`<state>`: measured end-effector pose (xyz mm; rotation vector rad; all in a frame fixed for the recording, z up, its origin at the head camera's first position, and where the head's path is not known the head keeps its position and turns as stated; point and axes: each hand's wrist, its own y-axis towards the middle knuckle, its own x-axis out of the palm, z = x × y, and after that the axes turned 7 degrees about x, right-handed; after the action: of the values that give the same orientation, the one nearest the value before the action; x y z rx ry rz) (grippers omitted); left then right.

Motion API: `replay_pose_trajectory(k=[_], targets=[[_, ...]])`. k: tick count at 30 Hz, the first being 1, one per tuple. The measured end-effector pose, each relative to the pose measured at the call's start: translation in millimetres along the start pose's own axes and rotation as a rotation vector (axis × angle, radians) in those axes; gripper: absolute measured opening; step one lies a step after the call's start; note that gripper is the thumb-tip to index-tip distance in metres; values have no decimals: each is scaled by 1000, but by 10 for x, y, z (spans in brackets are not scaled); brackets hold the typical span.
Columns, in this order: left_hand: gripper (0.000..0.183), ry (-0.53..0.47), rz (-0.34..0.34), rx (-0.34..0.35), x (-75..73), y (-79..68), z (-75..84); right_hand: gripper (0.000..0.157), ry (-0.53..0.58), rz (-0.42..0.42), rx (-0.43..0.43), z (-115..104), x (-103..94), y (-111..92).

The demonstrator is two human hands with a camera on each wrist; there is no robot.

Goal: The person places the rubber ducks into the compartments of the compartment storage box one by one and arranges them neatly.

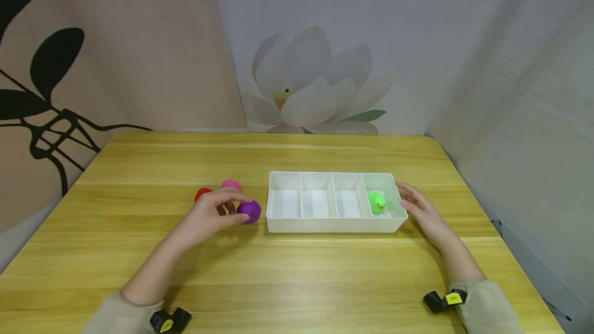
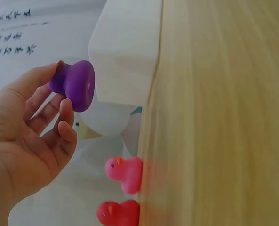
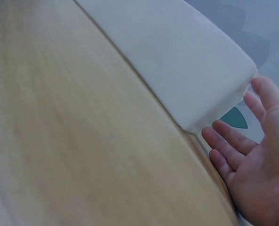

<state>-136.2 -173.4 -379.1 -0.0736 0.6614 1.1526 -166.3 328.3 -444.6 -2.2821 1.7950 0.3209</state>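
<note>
One purple duck (image 1: 249,212), one pink duck (image 1: 231,184), one red duck (image 1: 201,194) and one green duck (image 1: 377,202) make four toy ducks. There is one white tray (image 1: 331,226) with three dividers (image 1: 333,197) and four compartments (image 1: 349,203), one worktop (image 1: 315,277), two sleeves (image 1: 487,308) and two black wrist devices (image 1: 436,302), one per sleeve.

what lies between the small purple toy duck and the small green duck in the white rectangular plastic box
The head view shows a narrow gap of bare wooden table, then three empty compartments of the box.

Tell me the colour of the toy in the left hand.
The toy is purple, clearest in the left wrist view.
</note>
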Motion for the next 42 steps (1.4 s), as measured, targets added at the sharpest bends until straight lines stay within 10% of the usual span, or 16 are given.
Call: replay_pose_trajectory(k=[28, 42], targets=[[22, -188, -152, 130, 430, 697, 456, 47, 3, 5, 3, 3, -3, 2], [22, -118, -271, 225, 620, 1098, 575, 48, 8, -10, 21, -26, -10, -5]])
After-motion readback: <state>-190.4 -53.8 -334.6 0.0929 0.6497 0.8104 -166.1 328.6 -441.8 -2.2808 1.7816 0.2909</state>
